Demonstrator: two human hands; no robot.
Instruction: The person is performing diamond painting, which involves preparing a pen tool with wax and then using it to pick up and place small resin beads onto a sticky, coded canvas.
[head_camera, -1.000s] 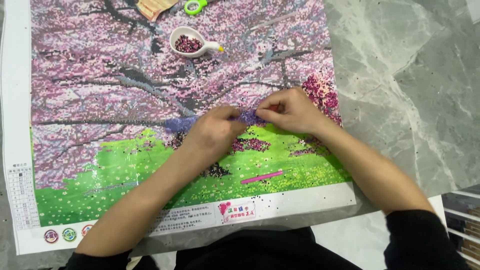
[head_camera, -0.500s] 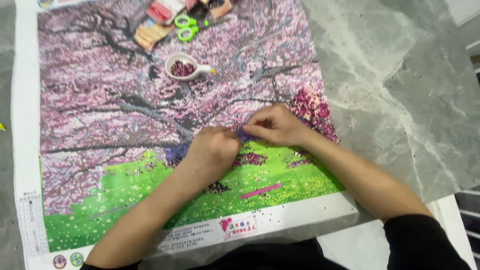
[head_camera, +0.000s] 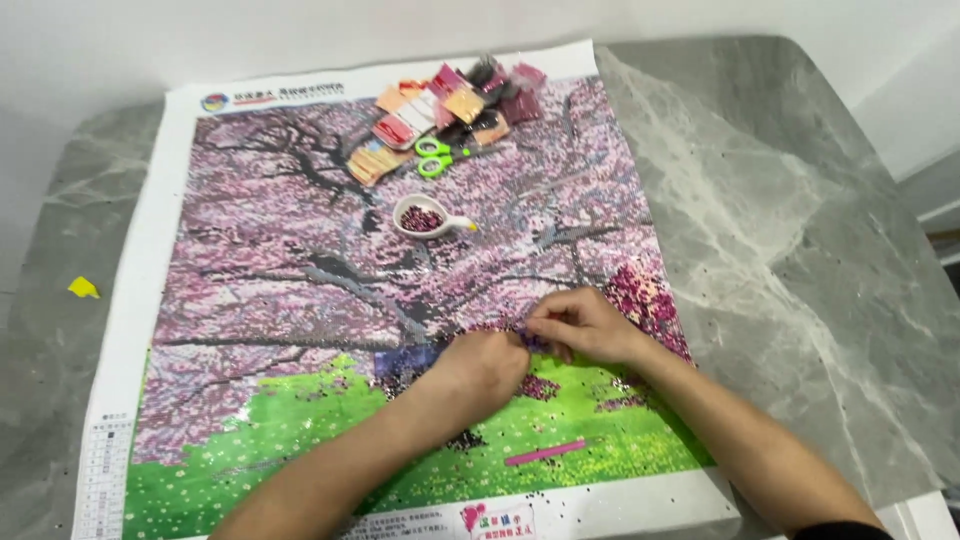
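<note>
a small yellow scrap (head_camera: 84, 288) lies alone near the left edge of the grey marble counter (head_camera: 830, 230). beside it, covering most of the counter's middle, spreads the diamond painting canvas (head_camera: 290, 260), a picture of pink blossom trees over green grass with a white border. at the canvas's far edge sits a heap of small bead packets (head_camera: 450, 105), and just in front of them a pair of green-handled scissors (head_camera: 435, 158). nearer the person rests a white spouted bead tray (head_camera: 428, 217) with dark pink beads in it.

the left hand (head_camera: 480, 372) is curled, knuckles up, its fingertips pinching a purple strip (head_camera: 415, 358) that lies across the canvas where blossom meets grass. the right hand (head_camera: 585, 325) meets it just to the right, fingers closed on the same strip's end; whether it also holds a tool cannot be told. both forearms reach in from the counter's near edge.

a pink pen (head_camera: 545, 453) lies loose on the grass part, near the near edge. to the right, a patch (head_camera: 645, 300) of deeper magenta looks already beaded and glittery, with dark clusters under the hands. judging by this, only a small area by the lower right is filled; most of the canvas appears printed only. loose beads speckle the bare counter on the right.
</note>
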